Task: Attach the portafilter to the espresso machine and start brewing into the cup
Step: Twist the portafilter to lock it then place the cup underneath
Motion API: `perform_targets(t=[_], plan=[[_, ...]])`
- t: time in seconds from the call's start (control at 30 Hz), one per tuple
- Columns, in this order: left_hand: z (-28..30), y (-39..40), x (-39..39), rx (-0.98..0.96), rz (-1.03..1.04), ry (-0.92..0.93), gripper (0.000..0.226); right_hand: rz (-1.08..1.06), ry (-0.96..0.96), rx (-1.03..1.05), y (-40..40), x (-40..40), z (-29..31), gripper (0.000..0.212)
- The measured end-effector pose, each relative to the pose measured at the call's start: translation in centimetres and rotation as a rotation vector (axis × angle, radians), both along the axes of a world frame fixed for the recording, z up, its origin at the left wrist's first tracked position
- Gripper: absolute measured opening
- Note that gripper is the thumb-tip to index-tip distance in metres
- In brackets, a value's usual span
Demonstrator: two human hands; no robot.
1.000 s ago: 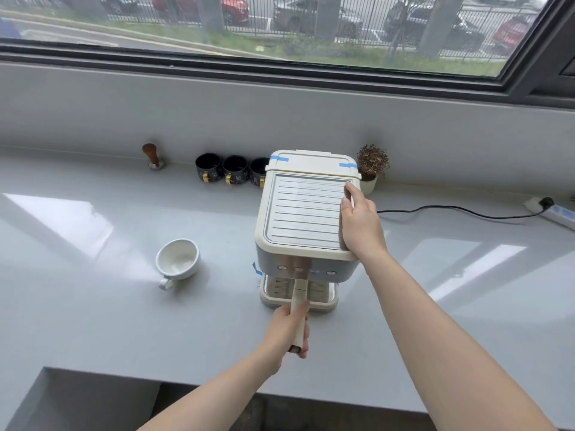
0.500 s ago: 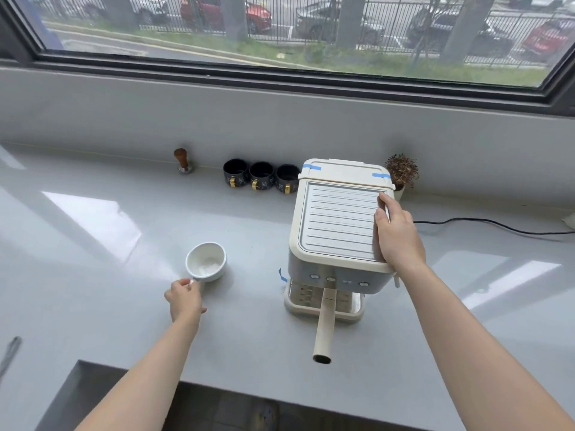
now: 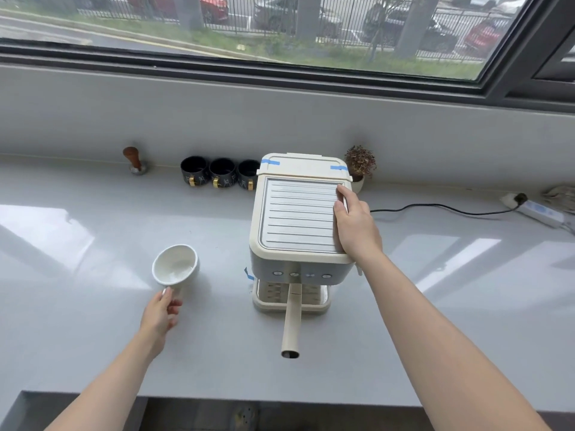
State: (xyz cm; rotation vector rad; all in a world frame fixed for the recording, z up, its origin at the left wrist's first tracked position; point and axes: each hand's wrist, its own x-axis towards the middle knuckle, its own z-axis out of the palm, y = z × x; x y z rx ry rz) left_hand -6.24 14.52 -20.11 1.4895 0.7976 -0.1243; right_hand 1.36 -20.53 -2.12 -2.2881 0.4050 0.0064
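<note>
A cream espresso machine (image 3: 295, 213) stands on the white counter (image 3: 93, 337). The portafilter sits under its front, and its long cream handle (image 3: 292, 318) sticks out toward me. My right hand (image 3: 354, 225) lies flat on the right side of the machine's ribbed top. A white cup (image 3: 175, 265) is left of the machine, tilted and lifted slightly, with its mouth facing me. My left hand (image 3: 160, 312) pinches the cup's handle at its near side. The drip tray (image 3: 291, 295) below the spout holds nothing.
Three dark cups (image 3: 221, 172) and a wooden-knobbed tamper (image 3: 135, 160) line the back wall. A small potted plant (image 3: 359, 166) stands behind the machine. A black cord (image 3: 435, 208) runs right to a power strip (image 3: 538, 209). The counter's front edge (image 3: 217, 396) is near me.
My left hand let go of the portafilter handle, reached left and took the cup's handle; the cup is now tilted up. My right hand stayed on the machine top.
</note>
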Motion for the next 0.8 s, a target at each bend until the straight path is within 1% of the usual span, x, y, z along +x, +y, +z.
perform_targets(t=[0.07, 0.2, 0.37, 0.57, 0.8], plan=[[0.7, -1.0, -1.2, -0.008, -0.075, -0.006, 0.019, -0.001, 0.004, -0.003, 0.1, -0.1, 0.1, 0.043], [2.4, -3.8, -3.5, 0.042, -0.258, 0.005, 0.021, 0.003, 0.008, -0.012, 0.0, -0.3, 0.2, 0.043], [3.6, -7.3, -4.4, 0.064, -0.447, 0.016, 0.024, 0.010, 0.005, -0.003, 0.0, -0.4, 0.3, 0.043], [3.9, -11.5, -3.2, 0.064, -0.598, 0.035, 0.024, 0.011, -0.002, 0.007, 0.0, -0.4, 0.3, 0.043], [2.4, -14.7, -1.5, 0.094, -0.690, 0.039, 0.028, 0.010, -0.007, 0.011, -0.1, -0.3, 0.1, 0.043]])
